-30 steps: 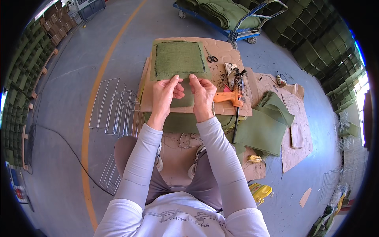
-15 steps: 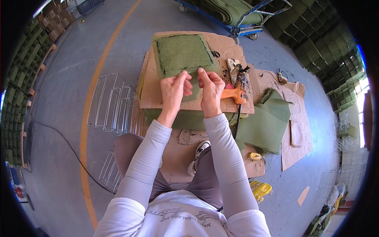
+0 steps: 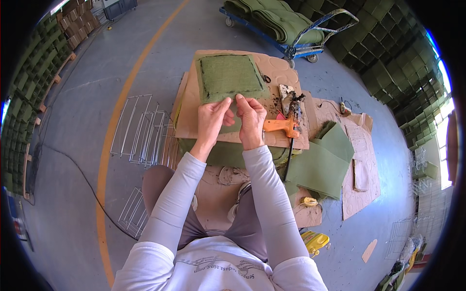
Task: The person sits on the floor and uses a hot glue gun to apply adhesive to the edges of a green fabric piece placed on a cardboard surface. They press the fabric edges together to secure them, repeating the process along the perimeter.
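Note:
A square green fabric panel (image 3: 228, 72), with black glue-like lines along its borders, lies on a cardboard-topped work surface (image 3: 191, 121). At its near edge, my left hand (image 3: 212, 121) pinches the fabric between thumb and forefinger, the other fingers loosely curled. Just to the right, my right hand (image 3: 251, 123) is closed on the same edge, its thumb tip close to the left one. Beside the right hand rests an orange glue gun (image 3: 277, 125), its nozzle end smeared black. Small dark scissors (image 3: 266, 78) lie by the panel's right side.
A blackened small board (image 3: 287, 91) lies beyond the glue gun. Green sheets (image 3: 320, 167) are piled at the right over floor cardboard (image 3: 359, 191). Wire racks (image 3: 141, 131) stand at the left. Farther off is a blue cart (image 3: 301, 48) carrying green fabric (image 3: 276, 19). A yellow container (image 3: 314, 241) sits near my right elbow.
My right hand has slid left along the panel's near edge, bringing the thumbs closer together. The head view has shifted slightly, so the scene sits lower. Both hands still hold the edge.

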`<control>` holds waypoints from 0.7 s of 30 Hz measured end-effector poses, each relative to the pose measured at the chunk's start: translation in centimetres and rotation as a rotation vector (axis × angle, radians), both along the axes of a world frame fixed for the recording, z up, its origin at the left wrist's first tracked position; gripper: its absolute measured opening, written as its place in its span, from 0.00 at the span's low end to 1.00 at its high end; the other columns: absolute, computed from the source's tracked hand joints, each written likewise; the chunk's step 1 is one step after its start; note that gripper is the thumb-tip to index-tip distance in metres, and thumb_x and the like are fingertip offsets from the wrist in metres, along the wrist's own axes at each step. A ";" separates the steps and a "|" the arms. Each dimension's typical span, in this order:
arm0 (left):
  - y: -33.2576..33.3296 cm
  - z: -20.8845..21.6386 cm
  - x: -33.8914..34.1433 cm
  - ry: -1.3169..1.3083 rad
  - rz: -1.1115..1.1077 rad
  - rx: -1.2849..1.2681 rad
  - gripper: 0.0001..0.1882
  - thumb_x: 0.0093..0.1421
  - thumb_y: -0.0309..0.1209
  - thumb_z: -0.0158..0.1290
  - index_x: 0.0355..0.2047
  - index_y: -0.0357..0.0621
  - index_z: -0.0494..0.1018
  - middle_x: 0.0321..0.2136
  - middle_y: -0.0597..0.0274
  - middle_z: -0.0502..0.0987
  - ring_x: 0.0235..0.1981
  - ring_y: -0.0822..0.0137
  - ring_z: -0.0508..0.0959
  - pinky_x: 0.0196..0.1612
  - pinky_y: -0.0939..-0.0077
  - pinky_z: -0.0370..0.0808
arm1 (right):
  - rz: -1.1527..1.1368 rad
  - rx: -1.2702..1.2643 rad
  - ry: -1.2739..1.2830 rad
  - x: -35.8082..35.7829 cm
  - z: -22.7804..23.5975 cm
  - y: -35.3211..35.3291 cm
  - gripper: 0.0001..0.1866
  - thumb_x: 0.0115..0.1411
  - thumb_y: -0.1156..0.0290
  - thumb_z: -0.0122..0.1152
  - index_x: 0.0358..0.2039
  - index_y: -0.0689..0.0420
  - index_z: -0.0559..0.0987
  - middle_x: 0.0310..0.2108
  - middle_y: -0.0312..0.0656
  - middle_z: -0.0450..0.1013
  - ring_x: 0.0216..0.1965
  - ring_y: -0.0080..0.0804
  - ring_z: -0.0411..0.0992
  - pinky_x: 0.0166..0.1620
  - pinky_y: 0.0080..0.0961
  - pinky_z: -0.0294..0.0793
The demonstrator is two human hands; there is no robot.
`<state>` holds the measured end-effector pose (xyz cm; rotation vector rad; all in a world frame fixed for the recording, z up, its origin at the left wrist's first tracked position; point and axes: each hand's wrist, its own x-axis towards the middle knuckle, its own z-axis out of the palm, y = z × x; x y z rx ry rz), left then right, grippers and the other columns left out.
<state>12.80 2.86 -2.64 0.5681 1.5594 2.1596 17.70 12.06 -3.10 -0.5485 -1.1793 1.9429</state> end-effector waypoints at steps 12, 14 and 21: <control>-0.4 -0.3 -0.8 -0.046 0.088 0.014 0.16 0.60 0.36 0.52 0.30 0.31 0.77 0.15 0.61 0.75 0.13 0.73 0.73 0.16 0.82 0.68 | -0.030 0.025 0.023 -0.4 -0.7 -0.4 0.10 0.53 0.71 0.66 0.20 0.61 0.76 0.16 0.31 0.68 0.18 0.16 0.61 0.22 0.16 0.57; -0.5 -0.6 -1.1 -0.054 0.065 0.017 0.16 0.60 0.37 0.53 0.29 0.32 0.77 0.15 0.60 0.75 0.13 0.73 0.73 0.17 0.82 0.68 | -0.012 0.006 0.032 -0.4 -0.8 -0.4 0.09 0.53 0.71 0.66 0.20 0.61 0.77 0.16 0.31 0.68 0.18 0.16 0.61 0.23 0.16 0.57; -1.4 -0.4 -1.5 -0.028 0.000 0.003 0.18 0.61 0.39 0.52 0.30 0.33 0.77 0.16 0.61 0.75 0.14 0.72 0.74 0.18 0.83 0.70 | 0.119 -0.006 0.025 -0.5 -0.2 -1.5 0.08 0.53 0.71 0.66 0.22 0.61 0.78 0.18 0.32 0.70 0.18 0.16 0.62 0.23 0.16 0.59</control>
